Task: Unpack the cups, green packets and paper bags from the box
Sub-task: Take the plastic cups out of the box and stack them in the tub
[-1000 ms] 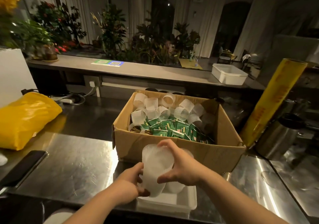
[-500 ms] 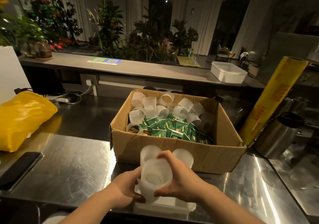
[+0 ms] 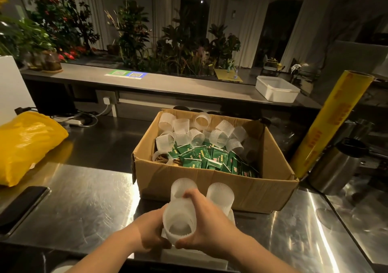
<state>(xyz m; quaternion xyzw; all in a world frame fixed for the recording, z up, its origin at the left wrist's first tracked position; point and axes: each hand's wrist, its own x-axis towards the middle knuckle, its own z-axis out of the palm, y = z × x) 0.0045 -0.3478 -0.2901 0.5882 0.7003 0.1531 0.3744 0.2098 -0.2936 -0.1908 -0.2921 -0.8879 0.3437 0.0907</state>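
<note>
An open cardboard box (image 3: 247, 190) stands on the steel counter. Inside lie several ribbed translucent cups (image 3: 195, 131) at the back and green packets (image 3: 201, 157) in front. In front of the box, both hands hold one translucent cup (image 3: 178, 223), mouth toward me: my left hand (image 3: 147, 230) on its left side, my right hand (image 3: 207, 228) over its top and right. Two upright cup stacks (image 3: 220, 195) stand just behind it in a white tray (image 3: 201, 258), mostly hidden by my hands. No paper bags are discernible.
A yellow plastic bag (image 3: 27, 142) lies at the left, a dark phone (image 3: 21, 205) near the front left edge. A yellow film roll (image 3: 331, 123) and a steel canister (image 3: 336, 167) stand right of the box. A white tub (image 3: 277, 89) sits on the back ledge.
Both hands have lowered the cup toward the white tray and tipped its mouth toward me. The two cup stacks behind it have come into view.
</note>
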